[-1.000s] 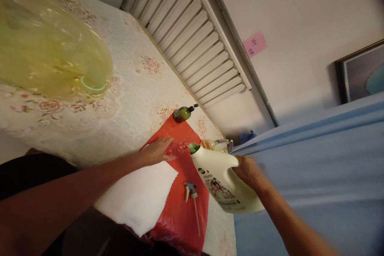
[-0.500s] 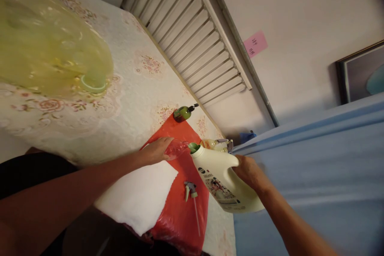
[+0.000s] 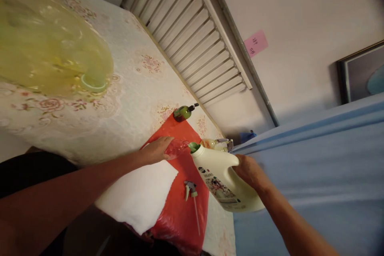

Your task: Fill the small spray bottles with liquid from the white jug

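Note:
My left hand (image 3: 157, 150) is closed around a clear plastic bottle (image 3: 177, 148) whose neck points right. In my right hand (image 3: 247, 170) is the handle of a large cream detergent jug (image 3: 225, 184), tilted so that its green spout (image 3: 194, 147) meets the mouth of the bottle. Whether liquid flows between them is too small to tell. Below them a grey spray trigger (image 3: 190, 188) with a thin dip tube lies on a red plastic sheet (image 3: 171, 216). A white cloth (image 3: 141, 196) lies at the left of the sheet, under my left forearm.
A green pump bottle (image 3: 182, 114) stands at the sheet's far corner. Clear spray bottles (image 3: 210, 144) stand behind the jug. A big yellowish translucent bag (image 3: 54, 40) covers the left of the floral tablecloth (image 3: 129, 100). A radiator (image 3: 192, 40) and a blue curtain (image 3: 315, 168) border the table.

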The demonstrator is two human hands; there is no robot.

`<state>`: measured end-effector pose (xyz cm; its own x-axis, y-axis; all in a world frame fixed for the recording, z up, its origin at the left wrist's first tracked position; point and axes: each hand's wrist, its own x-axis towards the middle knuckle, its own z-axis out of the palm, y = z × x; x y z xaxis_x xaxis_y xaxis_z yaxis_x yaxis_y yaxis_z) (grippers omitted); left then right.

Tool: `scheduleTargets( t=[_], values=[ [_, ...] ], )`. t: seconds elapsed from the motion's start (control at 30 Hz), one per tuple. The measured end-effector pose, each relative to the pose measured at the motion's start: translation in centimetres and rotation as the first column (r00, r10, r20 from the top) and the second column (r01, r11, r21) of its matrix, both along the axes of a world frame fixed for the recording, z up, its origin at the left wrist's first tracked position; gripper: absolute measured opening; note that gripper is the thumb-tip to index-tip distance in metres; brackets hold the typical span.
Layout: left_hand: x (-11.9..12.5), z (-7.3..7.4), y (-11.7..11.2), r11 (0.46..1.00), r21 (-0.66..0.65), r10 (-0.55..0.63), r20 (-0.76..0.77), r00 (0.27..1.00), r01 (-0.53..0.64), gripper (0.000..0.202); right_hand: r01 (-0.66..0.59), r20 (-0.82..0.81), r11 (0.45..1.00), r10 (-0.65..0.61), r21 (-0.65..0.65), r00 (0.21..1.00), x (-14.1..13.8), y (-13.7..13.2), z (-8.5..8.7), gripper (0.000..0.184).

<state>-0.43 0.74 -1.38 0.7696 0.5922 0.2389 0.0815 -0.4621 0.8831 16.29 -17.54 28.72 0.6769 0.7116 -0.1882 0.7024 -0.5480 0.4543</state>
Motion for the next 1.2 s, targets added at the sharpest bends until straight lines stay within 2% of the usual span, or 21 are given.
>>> scheduleTargets(
  t=[0.6, 1.2],
  values=[
    [-0.23, 0.28, 0.08, 0.999, -0.010, -0.035, 0.018, 0.999, 0.036, 0.075, -0.018, -0.019, 1.000, 0.018, 0.001, 1.000, 0.24, -0.08, 0.01, 0.020],
    [0.10, -0.39, 0.20, 0.999, -0.024, -0.036, 0.041, 0.999, 0.037, 0.074, 0.009, -0.031, 1.000, -0.009, 0.013, 0.999, 0.03, 0.06, 0.08, 0.020]
  ],
)
